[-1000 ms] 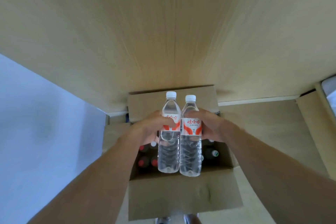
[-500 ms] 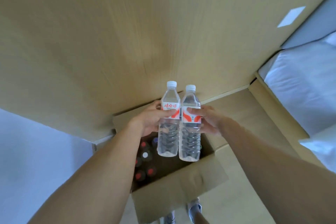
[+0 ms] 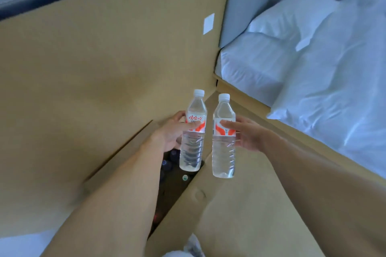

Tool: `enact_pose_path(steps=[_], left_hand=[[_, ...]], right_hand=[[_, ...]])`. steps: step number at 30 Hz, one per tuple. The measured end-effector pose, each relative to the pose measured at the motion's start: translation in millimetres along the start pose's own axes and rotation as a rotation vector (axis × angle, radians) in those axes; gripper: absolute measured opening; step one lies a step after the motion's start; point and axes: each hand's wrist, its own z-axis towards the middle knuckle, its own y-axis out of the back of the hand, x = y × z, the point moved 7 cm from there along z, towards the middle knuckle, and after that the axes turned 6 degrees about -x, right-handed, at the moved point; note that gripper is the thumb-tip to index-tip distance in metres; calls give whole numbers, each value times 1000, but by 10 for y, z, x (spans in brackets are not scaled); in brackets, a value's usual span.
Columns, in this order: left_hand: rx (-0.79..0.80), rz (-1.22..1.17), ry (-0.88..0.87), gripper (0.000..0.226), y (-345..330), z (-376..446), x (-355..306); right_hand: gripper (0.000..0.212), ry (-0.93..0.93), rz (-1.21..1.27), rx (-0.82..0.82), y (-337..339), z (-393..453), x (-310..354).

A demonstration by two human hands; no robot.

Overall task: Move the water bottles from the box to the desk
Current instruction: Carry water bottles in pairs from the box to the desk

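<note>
Upright, two clear ribbed bottles with white caps: left hand [image 3: 171,131] wraps one [image 3: 193,131] over its red 娃哈哈 label, right hand [image 3: 248,134] pinches the other [image 3: 223,137] likewise.

We note two clear bottles, left bottle [image 3: 193,131] and right bottle [image 3: 224,137], each white-capped with a white label carrying red-orange marks. Brown cardboard box [image 3: 200,196], dark inside. Tan wood-grain panel [image 3: 104,69]. White bedding [image 3: 323,64], faintly bluish.
</note>
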Motion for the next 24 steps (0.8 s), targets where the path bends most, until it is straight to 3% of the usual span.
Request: enact_pose_path(steps=[4, 8, 13, 19, 24], left_hand=[[107, 129, 0, 55, -820, 51, -3], [247, 273, 11, 62, -1855, -36, 110], [369, 385, 50, 55, -3172, -371, 435], [449, 482, -40, 44, -4741, -849, 788], [612, 574, -85, 44, -6019, -1261, 1193]], right_hand=[[56, 26, 120, -164, 779, -507, -250], [63, 22, 227, -332, 1568, -1172, -647], [63, 33, 322, -502, 2532, -2176, -1201], [52, 75, 420, -687, 3549, -3516, -1857], [59, 110, 518, -894, 4189, -4589, -2422]])
